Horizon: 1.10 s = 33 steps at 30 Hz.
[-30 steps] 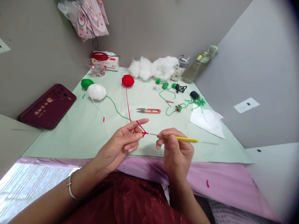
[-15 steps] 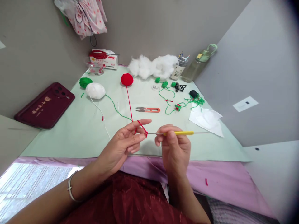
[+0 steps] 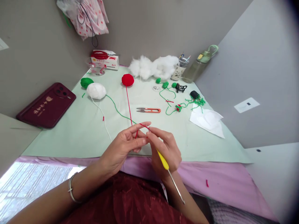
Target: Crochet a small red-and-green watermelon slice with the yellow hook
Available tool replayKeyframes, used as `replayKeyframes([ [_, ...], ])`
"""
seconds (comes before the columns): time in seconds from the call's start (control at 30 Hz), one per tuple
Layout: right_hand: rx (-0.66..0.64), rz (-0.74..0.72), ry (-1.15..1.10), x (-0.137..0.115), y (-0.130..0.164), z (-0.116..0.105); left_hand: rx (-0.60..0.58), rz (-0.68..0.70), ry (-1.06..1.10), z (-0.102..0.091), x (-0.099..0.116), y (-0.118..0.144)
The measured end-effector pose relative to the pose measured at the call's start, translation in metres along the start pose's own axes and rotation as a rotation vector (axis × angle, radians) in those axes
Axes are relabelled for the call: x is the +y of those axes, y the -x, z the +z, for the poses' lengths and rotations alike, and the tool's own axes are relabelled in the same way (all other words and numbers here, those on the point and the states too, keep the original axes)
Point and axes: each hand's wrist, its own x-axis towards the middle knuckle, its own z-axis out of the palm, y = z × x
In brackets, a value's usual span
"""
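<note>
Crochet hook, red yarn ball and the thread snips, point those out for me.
crochet hook point(image 3: 163, 160): head view, on its yellow handle.
red yarn ball point(image 3: 127, 80): head view, middle of the ball.
thread snips point(image 3: 153, 110): head view, on the orange handle.

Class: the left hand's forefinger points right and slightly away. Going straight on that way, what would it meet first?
The left hand would probably first meet the right hand's fingertips at the red yarn, almost touching already; depth is unclear.
</note>
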Motion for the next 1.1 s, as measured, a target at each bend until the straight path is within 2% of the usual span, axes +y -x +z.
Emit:
replayKeyframes([
  [0.03,0.025,0.032,-0.061,-0.002,0.001,0.001,-0.009,-0.029,0.023,-0.001,0.0,0.0],
  [0.13,0.024,0.252,-0.327,-0.006,-0.005,0.0,-0.029,-0.071,0.064,-0.003,0.0,-0.001],
  [0.27,-0.007,0.533,-0.61,-0.006,-0.016,-0.009,-0.023,-0.052,0.022,-0.004,0.003,0.0],
  [0.33,-0.031,0.602,-0.678,-0.005,-0.019,-0.012,-0.01,-0.026,-0.018,-0.005,0.005,0.0],
  [0.43,-0.082,0.535,-0.555,-0.007,-0.019,-0.017,0.025,0.051,-0.096,-0.005,0.008,0.0],
  [0.5,-0.138,0.374,-0.378,-0.008,-0.016,-0.019,0.06,0.12,-0.143,-0.004,0.007,0.0],
  [0.57,-0.191,0.148,-0.189,-0.008,-0.011,-0.019,0.084,0.153,-0.146,-0.003,0.005,0.001],
  [0.63,-0.217,-0.04,-0.004,-0.008,-0.006,-0.018,0.078,0.118,-0.09,0.0,0.002,0.002],
  [0.7,-0.193,-0.097,0.09,-0.007,-0.002,-0.016,0.036,0.031,0.007,0.002,0.001,0.003],
  [0.8,-0.104,0.018,0.02,-0.008,-0.003,-0.014,-0.017,-0.084,0.135,0.002,0.003,0.002],
  [0.9,0.009,0.259,-0.277,-0.01,-0.012,-0.011,0.014,-0.045,0.168,0.002,0.004,0.001],
  [0.97,0.024,0.37,-0.461,-0.01,-0.017,-0.008,0.024,-0.003,0.14,0.004,0.003,0.001],
  [1.1,-0.037,0.359,-0.456,-0.009,-0.019,-0.004,-0.011,0.044,0.033,0.007,0.0,0.002],
])
